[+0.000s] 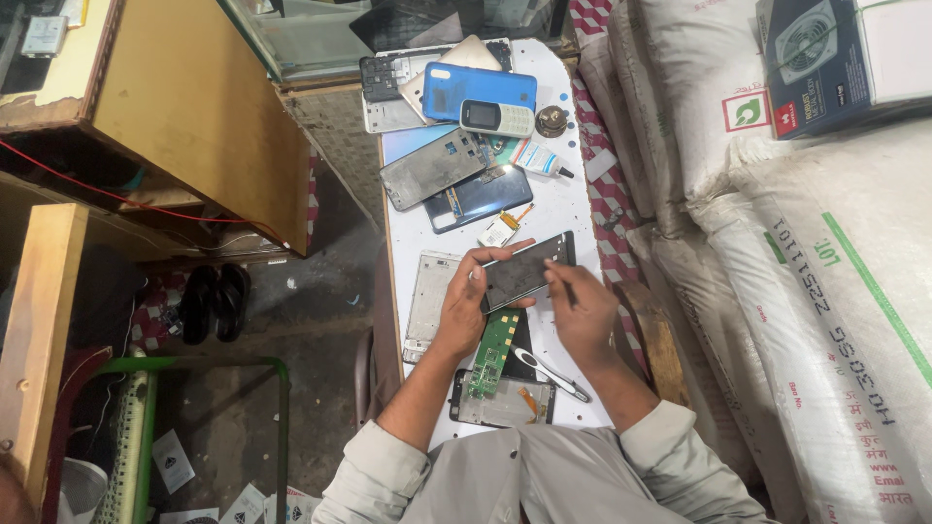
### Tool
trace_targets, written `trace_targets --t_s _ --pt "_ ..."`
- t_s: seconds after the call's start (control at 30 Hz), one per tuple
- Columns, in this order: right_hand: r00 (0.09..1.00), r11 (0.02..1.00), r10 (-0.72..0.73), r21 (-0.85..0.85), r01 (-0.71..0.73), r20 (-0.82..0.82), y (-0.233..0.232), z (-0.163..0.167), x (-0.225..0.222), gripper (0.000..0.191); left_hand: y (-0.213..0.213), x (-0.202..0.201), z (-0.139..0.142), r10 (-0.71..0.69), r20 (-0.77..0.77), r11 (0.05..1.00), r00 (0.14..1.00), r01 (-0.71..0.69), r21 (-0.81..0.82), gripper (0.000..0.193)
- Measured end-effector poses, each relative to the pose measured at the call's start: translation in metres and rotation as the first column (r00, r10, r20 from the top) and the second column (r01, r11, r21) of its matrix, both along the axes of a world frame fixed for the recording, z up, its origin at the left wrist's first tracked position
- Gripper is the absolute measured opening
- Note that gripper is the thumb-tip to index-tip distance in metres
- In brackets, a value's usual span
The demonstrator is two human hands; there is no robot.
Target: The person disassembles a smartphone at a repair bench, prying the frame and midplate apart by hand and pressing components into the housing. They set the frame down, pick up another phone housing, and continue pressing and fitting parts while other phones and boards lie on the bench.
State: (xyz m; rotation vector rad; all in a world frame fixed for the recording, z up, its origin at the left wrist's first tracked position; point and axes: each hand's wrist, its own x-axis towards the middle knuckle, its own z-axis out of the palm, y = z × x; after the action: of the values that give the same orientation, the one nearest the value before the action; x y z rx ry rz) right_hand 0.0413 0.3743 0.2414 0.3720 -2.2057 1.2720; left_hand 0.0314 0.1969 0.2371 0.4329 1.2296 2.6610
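A dark phone panel [526,270] is held just above the white worktop [558,209] at the centre of the frame. It is gripped along its left edge by the left hand [466,306], the thumb laid over the top and the fingers curled beneath. The right hand [582,315] is closed around a thin dark tool [569,291], whose tip is pressed against the panel's right part.

Directly below the hands a green circuit board [493,351] is seen, lying over an opened phone body [503,400], with white-handled tweezers [549,374] just to the right. A silver frame [427,303] lies left of the left wrist. Above the panel a small battery [501,230] is found, and further up a heap of parts: a grey back plate [432,167], a blue phone [481,89], a small keypad phone [496,117] and a glue tube [537,158]. The right side of the frame is filled by stacked white sacks [825,291], close against the worktop. A pair of black sandals [214,303] is seen on the floor at the left.
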Motion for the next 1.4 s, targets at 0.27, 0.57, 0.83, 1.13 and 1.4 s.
trace_targets --t_s 0.27,0.57,0.83,1.13,1.4 --pt "0.987 0.998 0.025 -0.060 -0.015 0.161 -0.001 -0.006 0.001 0.026 -0.001 0.000 -0.002 0.000 0.002 1.000 1.000 0.000 -0.008 0.054" --pt "0.997 0.996 0.071 0.060 -0.068 -0.041 -0.005 -0.004 0.002 0.024 -0.002 0.002 -0.005 0.000 -0.006 1.000 1.000 0.000 -0.011 0.053" --pt "0.987 0.984 0.155 0.087 -0.158 0.034 -0.005 0.000 0.003 0.030 -0.002 0.003 -0.007 0.003 -0.015 1.000 1.000 -0.003 -0.001 0.053" --pt "0.988 0.985 0.151 0.094 -0.146 -0.040 -0.003 -0.001 0.003 0.032 0.002 0.001 -0.010 0.012 -0.018 1.000 1.000 -0.011 0.016 0.055" --pt "0.989 0.980 0.141 0.147 -0.132 -0.053 0.002 -0.009 0.004 0.031 0.003 0.003 -0.011 0.008 -0.010 1.000 1.000 -0.008 -0.007 0.056"
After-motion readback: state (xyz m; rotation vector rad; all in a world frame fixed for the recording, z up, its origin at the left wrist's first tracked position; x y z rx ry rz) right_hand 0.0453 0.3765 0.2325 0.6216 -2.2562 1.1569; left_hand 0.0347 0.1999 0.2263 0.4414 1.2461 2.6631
